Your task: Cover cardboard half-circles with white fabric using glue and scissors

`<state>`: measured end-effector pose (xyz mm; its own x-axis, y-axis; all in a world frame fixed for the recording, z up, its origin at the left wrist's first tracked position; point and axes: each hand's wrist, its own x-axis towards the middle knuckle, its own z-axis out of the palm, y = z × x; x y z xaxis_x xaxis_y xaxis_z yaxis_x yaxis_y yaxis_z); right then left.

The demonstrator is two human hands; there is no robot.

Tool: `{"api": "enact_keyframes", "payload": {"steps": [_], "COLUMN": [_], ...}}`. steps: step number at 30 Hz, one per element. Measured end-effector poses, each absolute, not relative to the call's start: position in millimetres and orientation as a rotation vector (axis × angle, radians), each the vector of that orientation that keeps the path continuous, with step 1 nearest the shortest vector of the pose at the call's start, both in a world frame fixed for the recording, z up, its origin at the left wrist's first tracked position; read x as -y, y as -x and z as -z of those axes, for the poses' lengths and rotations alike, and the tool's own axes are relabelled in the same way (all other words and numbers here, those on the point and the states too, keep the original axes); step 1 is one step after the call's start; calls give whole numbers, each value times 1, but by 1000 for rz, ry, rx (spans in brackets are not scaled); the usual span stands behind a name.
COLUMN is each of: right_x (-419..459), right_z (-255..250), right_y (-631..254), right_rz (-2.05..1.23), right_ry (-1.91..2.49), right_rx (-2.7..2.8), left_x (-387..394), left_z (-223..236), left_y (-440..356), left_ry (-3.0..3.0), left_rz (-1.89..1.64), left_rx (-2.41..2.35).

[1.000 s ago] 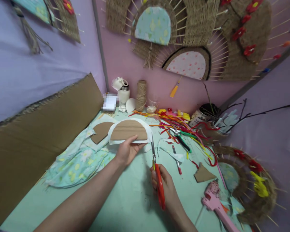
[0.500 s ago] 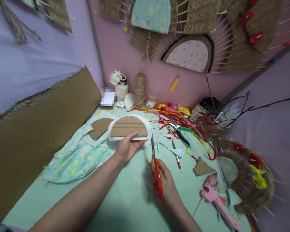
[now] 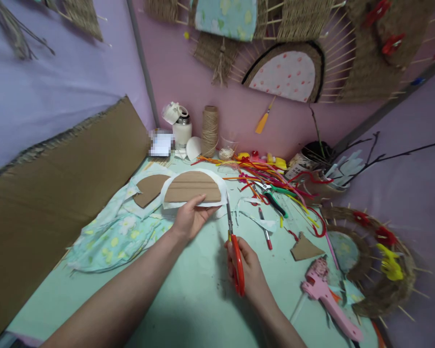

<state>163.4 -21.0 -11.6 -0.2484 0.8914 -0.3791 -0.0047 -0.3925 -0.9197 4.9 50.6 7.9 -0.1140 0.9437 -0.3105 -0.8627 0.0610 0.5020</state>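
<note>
So, far left, a big cardboard panel (image 3: 68, 198) stands along the edge of the table (image 3: 194, 285), pretty much walling that side off. A bunched floral cloth (image 3: 110, 246) is heaped next to it, with a darker cardboard piece (image 3: 150, 188) just behind. A white jar (image 3: 182, 133) sits at the back.

Middle of the table, the left hand (image 3: 189, 220) has the cardboard half-round (image 3: 192, 188) and its white backing (image 3: 223, 191) pinched, thumb on top, fingers underneath. A twine spool (image 3: 210, 130) stands behind that. Then come the scissors (image 3: 238, 268), red handles wrapped up in the right hand (image 3: 246, 263), tips right by the backing's right edge. Can't tell if they're touching it.

Right side's kinda crowded: bright craft stems (image 3: 253, 170) all over, a pen (image 3: 265, 229) across a fabric offcut (image 3: 263, 222), green-and-black pruners (image 3: 275, 203), a cardboard scrap (image 3: 306, 247), then a pink glue gun (image 3: 329, 302) near a woven ring (image 3: 404, 285).
</note>
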Motion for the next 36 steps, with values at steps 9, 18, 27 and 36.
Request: {"api": "enact_keyframes", "payload": {"steps": [9, 18, 27, 36], "right_x": [21, 24, 22, 20], "right_z": [15, 8, 7, 6], "right_y": [-166, -167, -170, -168], "right_rz": [-1683, -1763, -1719, -1659], "right_ry": [1353, 1285, 1307, 1355], "right_rx": [1185, 1119, 1150, 1182], "left_x": [-55, -54, -53, -52], "left_z": [-7, -9, -5, -7], "left_y": [0, 0, 0, -2], "left_ry": [-117, -97, -137, -151], "left_rz": [-1584, -1582, -1540, -1533], "left_rx": [-669, -683, -670, -689]}}
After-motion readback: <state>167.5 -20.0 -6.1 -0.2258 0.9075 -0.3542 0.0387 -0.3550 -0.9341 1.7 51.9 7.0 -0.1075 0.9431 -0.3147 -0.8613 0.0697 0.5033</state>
